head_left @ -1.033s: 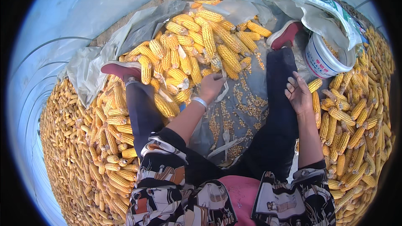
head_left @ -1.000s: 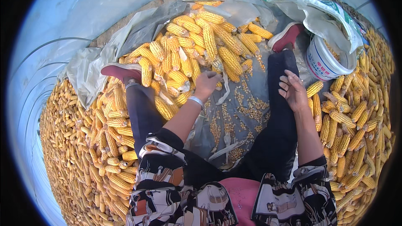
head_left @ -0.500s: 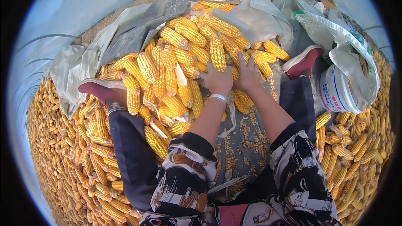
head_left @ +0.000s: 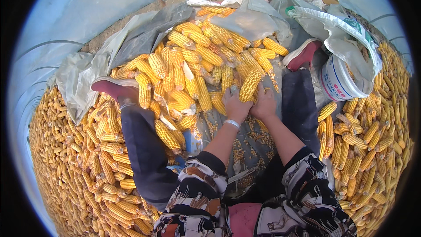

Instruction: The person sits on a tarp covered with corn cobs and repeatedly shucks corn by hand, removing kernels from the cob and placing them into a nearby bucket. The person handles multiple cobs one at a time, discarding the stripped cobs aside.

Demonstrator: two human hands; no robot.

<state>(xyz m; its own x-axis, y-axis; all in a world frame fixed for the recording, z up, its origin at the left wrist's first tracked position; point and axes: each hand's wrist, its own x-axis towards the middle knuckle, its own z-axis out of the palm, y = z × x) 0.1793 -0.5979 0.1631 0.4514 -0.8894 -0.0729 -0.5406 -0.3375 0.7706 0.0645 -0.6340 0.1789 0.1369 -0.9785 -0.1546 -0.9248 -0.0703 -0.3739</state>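
Left hand (head_left: 237, 107), pale band at wrist: fingers curled on the near end of one long yellow corn cob (head_left: 251, 85). Right hand (head_left: 265, 105): apparently half closed on its right side, fingertips partly hidden. Cob: between both hands, before heaped yellow cobs (head_left: 202, 91).

Counted items around one pair of hands

Two hands, the left hand (head_left: 237, 106) and the right hand (head_left: 265, 105), were visible at centre, with one corn ear (head_left: 251, 86) between them and one wristband (head_left: 232, 123) below. Two red shoes (head_left: 305, 55) appeared, at upper left and upper right. One white bucket (head_left: 338, 81) and one sack (head_left: 335, 30) occupied the upper right. Three heaps of ears (head_left: 105, 162), at left, upper centre and right, defied individual counting.
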